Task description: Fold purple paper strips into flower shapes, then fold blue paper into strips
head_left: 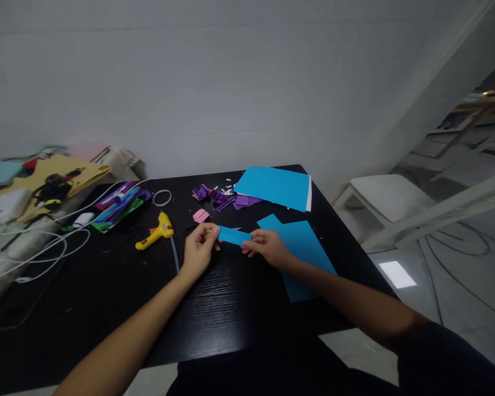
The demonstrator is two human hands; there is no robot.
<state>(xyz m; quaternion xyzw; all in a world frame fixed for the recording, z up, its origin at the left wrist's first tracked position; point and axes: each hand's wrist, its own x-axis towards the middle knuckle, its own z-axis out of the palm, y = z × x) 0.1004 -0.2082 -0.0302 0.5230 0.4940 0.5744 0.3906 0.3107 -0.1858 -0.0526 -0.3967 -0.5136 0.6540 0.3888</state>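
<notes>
A narrow blue paper strip (234,236) is stretched between my two hands, above the black table (214,324). My left hand (201,245) pinches its left end, thumb on top. The right end is pinched by the fingers of my right hand (268,247). Larger blue sheets (307,247) lie on the table under and beside my right forearm. Just beyond my left hand is a small pink folded paper (201,215). To the left of that hand lies a yellow glue gun (157,232).
Blue and white sheets (274,187) lie at the back right, beside purple paper scraps (218,196). A tape roll (162,198), colored papers (121,203) and white cables (61,236) are on the left. A white stool (381,195) stands right of the table.
</notes>
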